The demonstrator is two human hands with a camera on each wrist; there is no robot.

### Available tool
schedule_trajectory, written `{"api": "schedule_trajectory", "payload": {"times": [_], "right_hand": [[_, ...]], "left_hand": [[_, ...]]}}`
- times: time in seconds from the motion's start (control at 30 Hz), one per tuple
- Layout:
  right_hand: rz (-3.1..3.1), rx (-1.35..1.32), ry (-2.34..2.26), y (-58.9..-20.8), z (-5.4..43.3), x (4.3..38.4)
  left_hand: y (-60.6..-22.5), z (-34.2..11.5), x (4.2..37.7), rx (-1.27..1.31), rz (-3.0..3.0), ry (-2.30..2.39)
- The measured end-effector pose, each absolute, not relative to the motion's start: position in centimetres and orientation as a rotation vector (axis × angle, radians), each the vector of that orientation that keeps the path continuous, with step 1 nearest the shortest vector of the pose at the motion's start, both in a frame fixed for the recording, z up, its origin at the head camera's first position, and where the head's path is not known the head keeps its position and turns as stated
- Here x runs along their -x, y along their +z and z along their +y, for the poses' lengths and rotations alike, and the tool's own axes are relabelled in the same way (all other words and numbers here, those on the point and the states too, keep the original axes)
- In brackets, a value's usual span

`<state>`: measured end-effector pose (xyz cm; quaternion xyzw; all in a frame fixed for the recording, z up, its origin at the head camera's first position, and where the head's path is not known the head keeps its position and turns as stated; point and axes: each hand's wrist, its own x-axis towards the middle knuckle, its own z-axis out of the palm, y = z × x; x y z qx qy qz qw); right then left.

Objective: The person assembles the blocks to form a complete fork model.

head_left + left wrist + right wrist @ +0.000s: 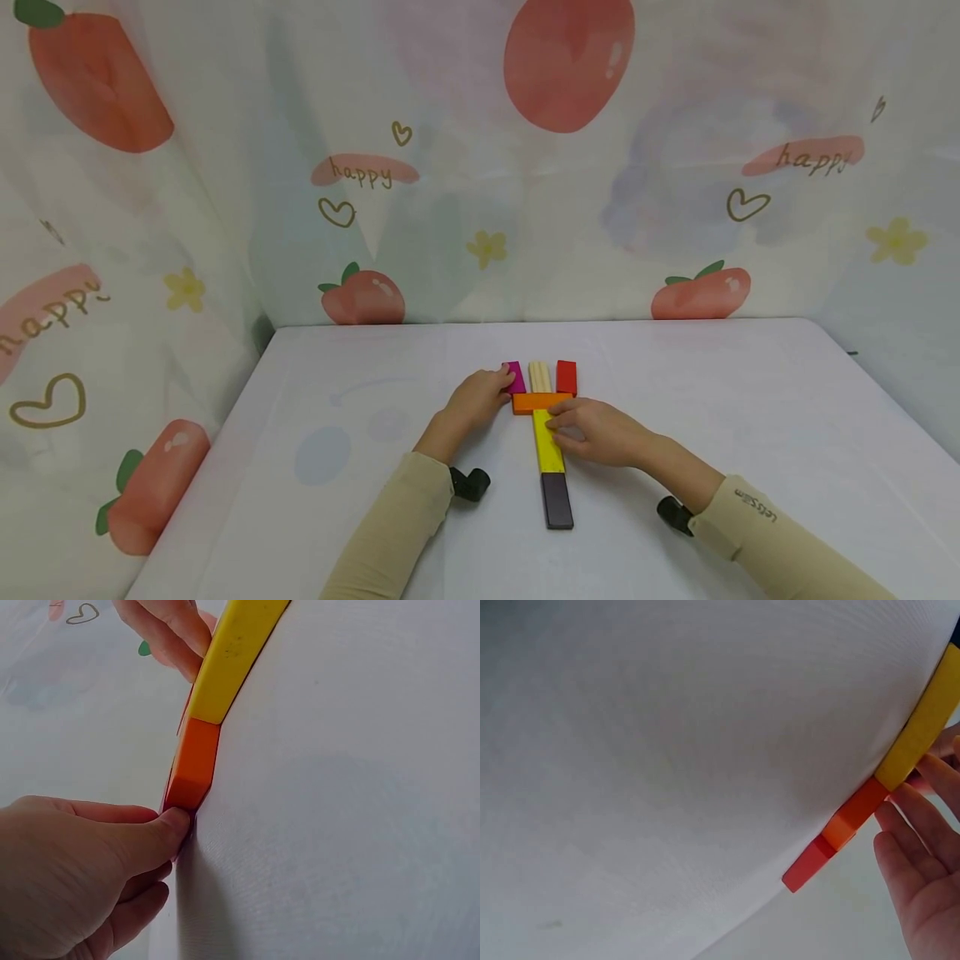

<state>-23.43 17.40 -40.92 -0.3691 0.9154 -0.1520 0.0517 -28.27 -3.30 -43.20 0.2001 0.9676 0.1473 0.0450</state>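
Flat coloured blocks lie on the white table in a fork-like figure. An orange block (530,404) runs crosswise, with a magenta block (515,377), a pale cream block (539,377) and a red block (567,377) beyond it. Nearer to me, a yellow block (548,446) runs down to a black block (557,500). My left hand (480,398) pinches the magenta block, mostly hidden by the fingers in the left wrist view; the thumb is right at the orange block's end. My right hand (603,433) rests loosely extended fingers (907,817) on the orange and yellow blocks.
The white table (360,517) carries faint pale-blue print. Behind and to the left hangs a patterned curtain (450,192) with fruit, hearts and flowers. A black wrist camera sits under the left cuff (469,484) and another under the right cuff (674,514).
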Motion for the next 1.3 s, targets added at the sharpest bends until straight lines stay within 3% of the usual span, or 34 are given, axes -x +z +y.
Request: {"api": "schedule_trajectory", "payload": {"times": [0.33,0.6,0.8,1.03,1.3], "right_hand": [[2.750,1.110,-0.529,-40.6,17.3,24.1],[2.730,0.942,-0.698,-38.7,17.3,24.9],[2.941,0.801,-1.057,-36.5,20.5,23.8],[3.064,0.534,-1.801,-35.3,25.8,21.8],[2.916,0.386,-2.126,-37.0,28.9,21.4]], "left_hand": [[-43.2,-2.9,28.4,-0.664,2.990,0.328],[-43.4,-3.8,28.7,-0.609,2.978,0.514],[-43.0,-7.1,27.3,-0.565,3.072,0.958],[-42.1,-10.4,25.7,-0.568,3.267,1.442],[-41.8,-11.0,24.7,-0.506,3.318,1.540]]}}
